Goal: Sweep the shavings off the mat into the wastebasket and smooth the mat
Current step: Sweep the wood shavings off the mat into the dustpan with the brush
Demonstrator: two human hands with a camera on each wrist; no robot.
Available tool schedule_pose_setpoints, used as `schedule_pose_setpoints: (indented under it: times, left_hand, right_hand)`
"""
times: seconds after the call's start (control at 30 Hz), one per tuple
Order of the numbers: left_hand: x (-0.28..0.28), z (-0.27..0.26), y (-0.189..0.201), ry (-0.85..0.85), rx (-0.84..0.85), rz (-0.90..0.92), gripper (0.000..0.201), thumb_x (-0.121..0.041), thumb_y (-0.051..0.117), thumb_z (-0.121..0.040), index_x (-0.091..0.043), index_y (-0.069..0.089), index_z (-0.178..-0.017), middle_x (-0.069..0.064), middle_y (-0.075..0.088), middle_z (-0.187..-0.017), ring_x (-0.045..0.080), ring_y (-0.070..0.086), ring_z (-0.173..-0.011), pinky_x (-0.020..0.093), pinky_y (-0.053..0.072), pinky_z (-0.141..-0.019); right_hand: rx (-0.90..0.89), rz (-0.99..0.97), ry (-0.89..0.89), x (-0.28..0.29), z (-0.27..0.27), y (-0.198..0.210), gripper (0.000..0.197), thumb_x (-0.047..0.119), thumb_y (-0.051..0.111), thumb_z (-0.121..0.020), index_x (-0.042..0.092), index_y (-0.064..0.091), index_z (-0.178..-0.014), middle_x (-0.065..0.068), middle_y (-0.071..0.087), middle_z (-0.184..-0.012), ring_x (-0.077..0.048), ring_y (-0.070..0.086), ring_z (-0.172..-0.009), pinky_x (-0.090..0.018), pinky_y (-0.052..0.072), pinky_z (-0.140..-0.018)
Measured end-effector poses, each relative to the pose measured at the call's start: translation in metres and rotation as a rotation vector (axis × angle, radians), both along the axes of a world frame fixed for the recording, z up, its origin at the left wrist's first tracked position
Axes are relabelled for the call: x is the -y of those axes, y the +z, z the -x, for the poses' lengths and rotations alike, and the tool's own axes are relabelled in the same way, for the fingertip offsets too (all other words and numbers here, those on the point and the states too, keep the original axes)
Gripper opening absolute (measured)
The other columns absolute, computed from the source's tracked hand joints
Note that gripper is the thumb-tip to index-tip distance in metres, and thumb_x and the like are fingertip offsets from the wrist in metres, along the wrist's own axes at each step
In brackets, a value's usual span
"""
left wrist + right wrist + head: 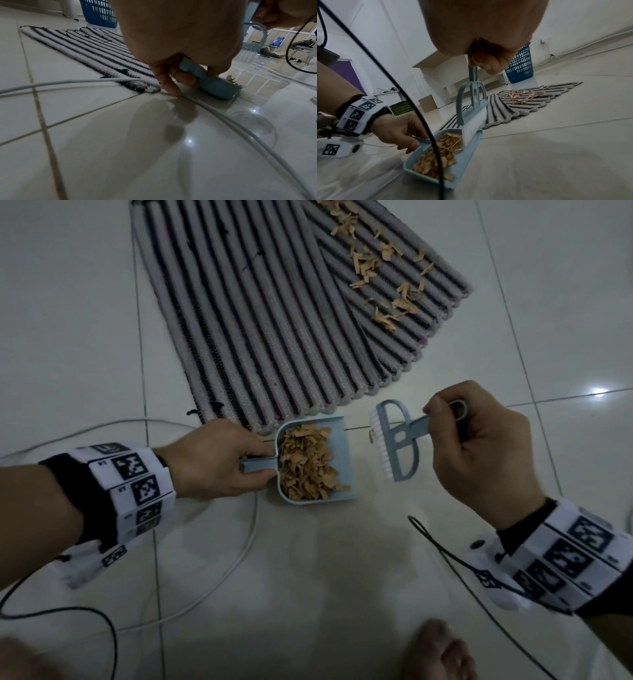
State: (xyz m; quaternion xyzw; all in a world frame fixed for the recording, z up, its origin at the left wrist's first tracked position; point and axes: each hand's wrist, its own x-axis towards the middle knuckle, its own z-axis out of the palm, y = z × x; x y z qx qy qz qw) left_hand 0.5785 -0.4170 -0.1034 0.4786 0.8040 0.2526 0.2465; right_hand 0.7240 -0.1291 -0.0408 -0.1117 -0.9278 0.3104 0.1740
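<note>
Currently, your left hand [219, 460]: gripping dustpan [339, 463] handle — pan holds shavings [305, 463]
Your right hand [479, 446]: clasping brush [397, 443] handle
Mat [260, 313]: folded

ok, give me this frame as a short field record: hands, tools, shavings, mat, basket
left hand: grips the dustpan by its handle, pan resting on the floor tiles beside the mat's near edge
right hand: grips the brush handle, bristles beside the pan's open side
shavings in pan: a full pile
shavings on mat: a scattered patch on the far right part
mat: striped, right portion folded or rumpled, not flat
wastebasket: blue, lattice-walled, standing beyond the mat
cables: white one runs along the floor under the left hand
</note>
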Motion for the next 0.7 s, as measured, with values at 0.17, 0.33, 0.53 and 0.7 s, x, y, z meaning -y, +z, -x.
schedule_pose_setpoints:
  times: [0.17, 0.33, 0.53, 0.7]
  left_hand:
    - [0.02, 0.004, -0.001, 0.008, -0.013, -0.042, 0.062, -0.072, 0.035, -0.082, -0.027, 0.074, -0.098, -0.008, 0.073, -0.081, 0.007, 0.065, -0.066, 0.03, 0.054, -0.059]
    - [0.027, 0.005, -0.002, -0.004, -0.054, -0.031, 0.064, -0.071, 0.032, -0.084, -0.026, 0.074, -0.1, -0.007, 0.073, -0.079, 0.009, 0.064, -0.063, 0.031, 0.054, -0.057]
    - [0.035, 0.0, -0.008, -0.03, -0.086, -0.007, 0.045, -0.049, 0.039, -0.091, -0.021, 0.065, -0.113, -0.001, 0.069, -0.091, 0.012, 0.059, -0.077, 0.024, 0.048, -0.067]
    - [0.038, 0.003, -0.01, 0.019, -0.057, 0.016, 0.048, -0.049, 0.034, -0.092, -0.016, 0.059, -0.116, -0.001, 0.061, -0.094, 0.011, 0.052, -0.079, 0.02, 0.04, -0.071]
  right_hand:
    - [0.05, 0.109, 0.042, 0.011, -0.007, -0.007, 0.021, 0.018, 0.054, -0.101, 0.006, 0.065, -0.088, -0.002, 0.062, -0.059, -0.017, 0.056, -0.057, -0.01, 0.037, -0.051]
    - [0.129, 0.198, 0.164, 0.03, -0.007, -0.019, 0.017, 0.019, 0.054, -0.1, 0.01, 0.066, -0.093, 0.002, 0.065, -0.067, -0.016, 0.058, -0.055, -0.023, 0.047, -0.053]
    - [0.118, 0.207, 0.281, 0.023, -0.004, -0.017, 0.015, 0.015, 0.056, -0.098, 0.007, 0.068, -0.098, 0.02, 0.061, -0.082, -0.007, 0.058, -0.063, -0.019, 0.047, -0.059]
    - [0.15, 0.145, 0.353, 0.016, 0.001, -0.01, 0.013, 0.011, 0.057, -0.097, 0.005, 0.068, -0.098, 0.029, 0.055, -0.087, 0.009, 0.055, -0.072, -0.005, 0.041, -0.069]
